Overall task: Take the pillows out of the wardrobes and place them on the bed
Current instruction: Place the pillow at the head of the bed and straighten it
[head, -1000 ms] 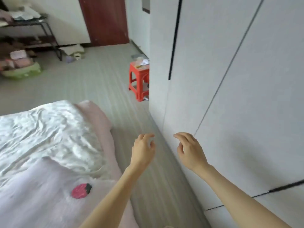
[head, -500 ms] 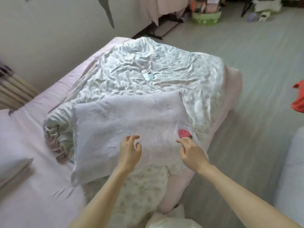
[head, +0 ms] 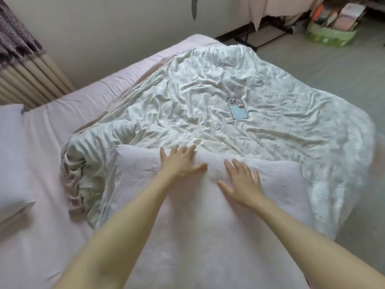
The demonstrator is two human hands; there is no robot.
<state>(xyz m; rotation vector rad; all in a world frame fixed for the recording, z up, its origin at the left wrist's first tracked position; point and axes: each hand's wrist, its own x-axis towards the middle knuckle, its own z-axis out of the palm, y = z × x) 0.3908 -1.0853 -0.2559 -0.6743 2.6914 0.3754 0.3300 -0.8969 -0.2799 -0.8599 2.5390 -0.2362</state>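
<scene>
A large pale pink pillow [head: 208, 215] lies on the bed [head: 52, 205], partly over a crumpled white quilt [head: 260, 90]. My left hand [head: 179, 161] lies flat on the pillow's far edge with fingers spread. My right hand [head: 241, 180] presses flat on the pillow beside it, fingers straight. A second pale pillow [head: 12, 163] rests at the left edge of the bed. No wardrobe is in view.
A phone [head: 238, 108] lies face down on the quilt beyond my hands. A radiator [head: 27, 78] stands at the far left wall. A green basket [head: 331, 36] with items and a dark rack sit on the floor at the back right.
My view turned from the wardrobe to the bed and came closer. Both hands went from curled above the pillow to flat on it, fingers spread.
</scene>
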